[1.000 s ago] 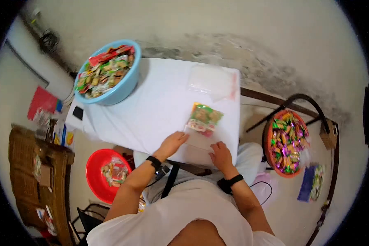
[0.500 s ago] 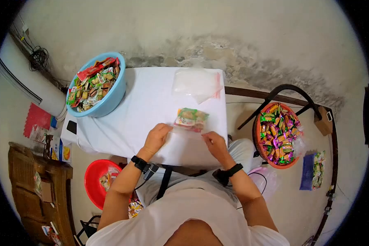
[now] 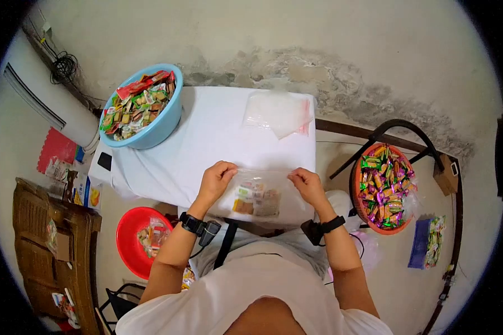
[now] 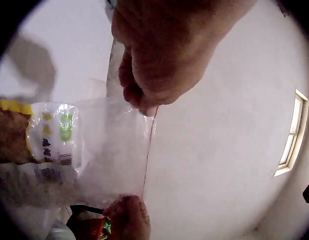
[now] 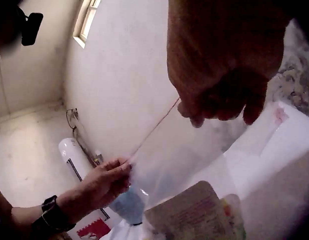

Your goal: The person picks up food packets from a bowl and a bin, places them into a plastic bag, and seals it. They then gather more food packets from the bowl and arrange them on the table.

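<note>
A clear plastic zip bag (image 3: 258, 175) hangs between the two hands over the table's near edge. Several wrapped snack packets (image 3: 255, 201) fill its lower part. My left hand (image 3: 219, 180) pinches one upper corner, while the right hand (image 3: 308, 187) pinches the opposite corner. A thin red line runs along the bag's mouth from hand to hand in both wrist views. Printed wrappers (image 4: 52, 132) show through the plastic in the left wrist view, and a brownish packet (image 5: 187, 212) in the right one.
On the white-covered table (image 3: 207, 128) stand a light-blue basin (image 3: 165, 125) full of snack packets and a stack of clear bags (image 3: 274, 111). A red basin (image 3: 129, 251) is below left. An orange basket (image 3: 387, 228) of shiny wrapped sweets stands at right, beside a black chair frame (image 3: 385, 127).
The bag with the packets has been lifted off the table and drawn toward the body. Both hands, lower and apart earlier, now hold its upper corners and keep the mouth stretched.
</note>
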A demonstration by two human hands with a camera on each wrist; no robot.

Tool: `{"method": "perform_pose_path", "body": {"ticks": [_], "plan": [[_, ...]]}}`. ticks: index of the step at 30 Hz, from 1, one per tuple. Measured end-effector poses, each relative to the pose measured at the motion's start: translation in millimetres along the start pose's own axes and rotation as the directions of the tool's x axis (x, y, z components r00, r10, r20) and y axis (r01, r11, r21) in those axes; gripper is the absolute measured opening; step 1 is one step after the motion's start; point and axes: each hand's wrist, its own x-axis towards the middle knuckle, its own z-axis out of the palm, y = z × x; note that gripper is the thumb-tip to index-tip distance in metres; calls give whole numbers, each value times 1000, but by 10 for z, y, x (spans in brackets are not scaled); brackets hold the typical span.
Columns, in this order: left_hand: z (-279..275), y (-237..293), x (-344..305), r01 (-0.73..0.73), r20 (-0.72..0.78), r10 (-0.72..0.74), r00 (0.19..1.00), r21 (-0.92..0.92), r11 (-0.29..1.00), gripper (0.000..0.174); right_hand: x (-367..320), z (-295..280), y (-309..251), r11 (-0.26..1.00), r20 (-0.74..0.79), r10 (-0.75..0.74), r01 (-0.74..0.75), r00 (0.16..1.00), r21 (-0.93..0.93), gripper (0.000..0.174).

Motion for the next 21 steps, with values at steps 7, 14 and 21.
{"method": "perform_pose_path", "body": {"ticks": [7, 14, 21], "plan": [[-82, -49, -106, 171, 12, -175, 984, -307, 936, 10, 18, -51, -215, 966, 32, -258, 259, 966, -26, 9], [-156, 41, -171, 201, 12, -213, 977, -381, 903, 9, -35, 57, -129, 930, 41, -35, 17, 999, 368, 8], [-132, -95, -202, 48, -79, -66, 995, -213, 976, 12, -54, 154, -183, 920, -68, -18, 43, 998, 390, 8]]}}
